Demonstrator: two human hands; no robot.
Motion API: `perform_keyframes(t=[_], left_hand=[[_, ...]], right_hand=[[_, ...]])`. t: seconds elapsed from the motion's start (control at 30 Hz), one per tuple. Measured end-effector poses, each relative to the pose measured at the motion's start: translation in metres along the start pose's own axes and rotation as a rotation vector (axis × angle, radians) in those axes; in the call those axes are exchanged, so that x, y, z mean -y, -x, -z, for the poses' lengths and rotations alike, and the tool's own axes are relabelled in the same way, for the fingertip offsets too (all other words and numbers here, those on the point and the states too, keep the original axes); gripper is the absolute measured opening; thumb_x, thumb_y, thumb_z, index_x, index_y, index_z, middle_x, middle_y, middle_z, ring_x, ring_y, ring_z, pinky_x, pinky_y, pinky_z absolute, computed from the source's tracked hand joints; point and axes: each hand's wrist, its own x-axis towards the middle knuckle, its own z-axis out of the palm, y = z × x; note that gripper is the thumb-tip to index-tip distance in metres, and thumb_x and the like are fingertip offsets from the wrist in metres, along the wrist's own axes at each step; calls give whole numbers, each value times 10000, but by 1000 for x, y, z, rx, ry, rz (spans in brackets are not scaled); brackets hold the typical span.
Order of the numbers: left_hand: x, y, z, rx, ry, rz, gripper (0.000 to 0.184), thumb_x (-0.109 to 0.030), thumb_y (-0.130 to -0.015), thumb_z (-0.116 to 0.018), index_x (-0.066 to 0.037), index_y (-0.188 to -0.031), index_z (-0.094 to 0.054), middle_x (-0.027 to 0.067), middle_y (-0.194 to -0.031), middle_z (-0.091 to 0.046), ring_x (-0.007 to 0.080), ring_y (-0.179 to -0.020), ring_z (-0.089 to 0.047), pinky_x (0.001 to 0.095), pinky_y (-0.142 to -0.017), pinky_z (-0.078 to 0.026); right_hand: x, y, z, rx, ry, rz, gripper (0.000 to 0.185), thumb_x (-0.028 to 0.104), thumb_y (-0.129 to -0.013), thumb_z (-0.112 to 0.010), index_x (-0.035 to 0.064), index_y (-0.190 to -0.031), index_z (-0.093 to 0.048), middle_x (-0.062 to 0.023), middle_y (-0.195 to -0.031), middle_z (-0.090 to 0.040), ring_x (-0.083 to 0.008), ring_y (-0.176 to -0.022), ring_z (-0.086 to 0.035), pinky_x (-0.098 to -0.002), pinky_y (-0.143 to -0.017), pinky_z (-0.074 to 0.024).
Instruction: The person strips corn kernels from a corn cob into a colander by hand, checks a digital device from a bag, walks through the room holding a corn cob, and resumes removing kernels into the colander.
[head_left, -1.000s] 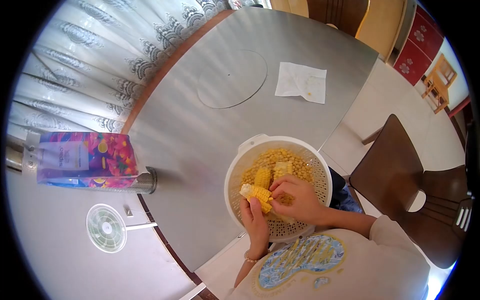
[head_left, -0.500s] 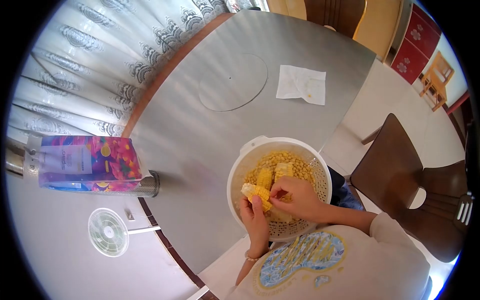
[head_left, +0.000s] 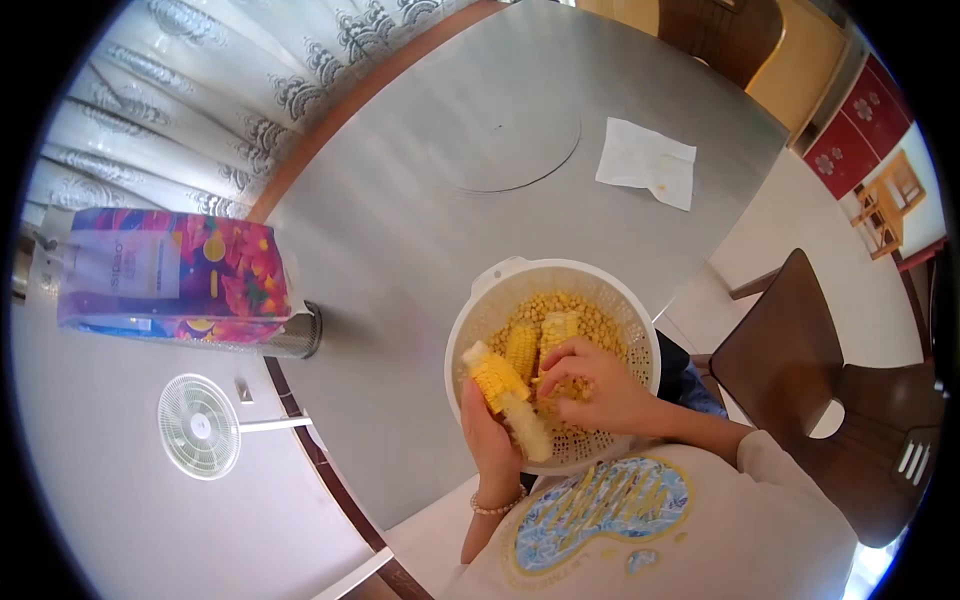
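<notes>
My left hand (head_left: 489,440) is closed round a corn cob (head_left: 499,382) at the near-left side of a white colander (head_left: 462,330). Yellow kernels cover the cob's upper part, while its lower end is stripped and pale. Over the colander, my right hand (head_left: 608,392) has its thumb and fingers apart, just right of the cob. A yellow speck shows by its fingertips, too small to make out for certain. Loose kernels (head_left: 603,328) fill the colander's bottom. Two more pieces of corn, one cob (head_left: 521,350) and another cob (head_left: 559,325), lie on them.
The colander is at the near edge of a grey table (head_left: 390,300). A white paper napkin (head_left: 645,160) lies farther back. At the left is a colourful plastic package (head_left: 180,270) on a mesh holder (head_left: 305,330). A fan (head_left: 200,425) and brown chairs (head_left: 775,325) stand around.
My right hand has moved off the cob to the right, its fingers spreading. The cob has turned in my left hand, so its bare lower end now shows. The view has shifted slightly.
</notes>
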Motion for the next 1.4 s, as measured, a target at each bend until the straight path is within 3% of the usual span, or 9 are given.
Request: perform_keyframes(t=[0.17, 0.27, 0.37, 0.5, 0.77, 0.9, 1.1, 1.2, 1.4], left_hand=[[-10, 8, -3, 221, -211, 203, 416, -324, -1000, -340, -24, -1283, -399, 83, -1150, -512, 166, -1041, -507, 296, -909, -421], [-18, 19, -16, 321, -331, 210, 405, -253, -989, -407, -27, -1319, -342, 91, -1148, -513, 167, -1007, -520, 290, -880, -432], [-2, 17, -4, 431, -519, 12, 423, -174, -973, -444, -38, -1342, -291, 99, -1131, -524, 172, -948, -540, 295, -840, -445], [4, 22, -7, 478, -596, 4, 439, -137, -959, -451, -40, -1344, -265, 118, -1121, -532, 171, -920, -551, 301, -806, -448], [-19, 25, -43, 410, -1154, -43, 342, -193, -786, -595, 8, -1050, -514, 164, -728, -581, 292, -649, -590, 359, -608, -465], [-29, 27, -55, 433, -1215, 1, 303, -186, -767, -594, 17, -985, -539, 160, -697, -589, 290, -620, -590, 368, -591, -467], [-11, 20, -32, 350, -1173, -20, 330, -124, -813, -542, 31, -1104, -536, 149, -752, -617, 233, -649, -610, 336, -611, -488], [-6, 18, -25, 328, -710, 150, 327, -119, -871, -510, 22, -1166, -523, 119, -829, -630, 188, -698, -613, 313, -631, -499], [-11, 26, -39, 412, -865, -17, 345, -187, -914, -525, 15, -1193, -509, 113, -873, -626, 172, -735, -611, 294, -665, -494]], right_hand=[[7, -6, -4, 28, -435, -349, 286, 183, -871, -601, 2, -1088, -556, -62, -1013, -545, -130, -875, -563, -272, -781, -466], [6, -9, -5, -2, -420, -415, 396, 345, -874, -599, -23, -1018, -576, -116, -961, -554, -198, -785, -554, -303, -710, -454], [-7, -11, -8, 92, -302, -388, 398, 366, -879, -582, -20, -975, -576, -128, -891, -571, -209, -748, -550, -317, -664, -443], [-13, -6, -6, 101, -342, -443, 395, 376, -865, -595, -15, -921, -566, -143, -813, -570, -227, -719, -550, -340, -646, -437], [-5, -3, 9, 27, -122, -389, 386, 370, -869, -566, -14, -877, -525, -187, -807, -573, -324, -729, -571, -398, -657, -440], [-4, -1, 13, 53, -32, -356, 373, 362, -885, -532, -11, -887, -513, -200, -819, -575, -352, -759, -579, -415, -673, -442], [-7, -6, 9, 25, -139, -378, 350, 342, -897, -517, -7, -923, -520, -194, -821, -574, -344, -770, -581, -399, -687, -446], [-7, -6, 12, 20, -229, -450, 351, 339, -895, -521, -9, -938, -522, -188, -831, -568, -328, -772, -575, -388, -697, -444], [-10, -8, 17, 22, -120, -422, 361, 344, -894, -527, -17, -908, -529, -179, -866, -560, -291, -790, -563, -370, -714, -436]])
